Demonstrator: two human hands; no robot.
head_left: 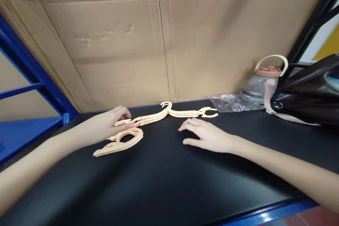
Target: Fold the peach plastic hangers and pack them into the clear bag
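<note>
A cream folding clothes hanger lies unfolded at the back of the black tabletop, hook toward the cardboard, with open clip-like pieces at its ends. Nearer to me and to the left is another cream hanger, folded up into a curved shape. My left hand is over the left end of the unfolded hanger, thumb and fingers apart; whether it touches the plastic I cannot tell. Just in front of the unfolded hanger's right arm, my right hand is open, palm down, holding nothing.
Cardboard walls off the back. At the right rear are a crumpled clear plastic bag, a clear bottle with a pink lid and strap, and a black bag. A blue metal frame stands at the left.
</note>
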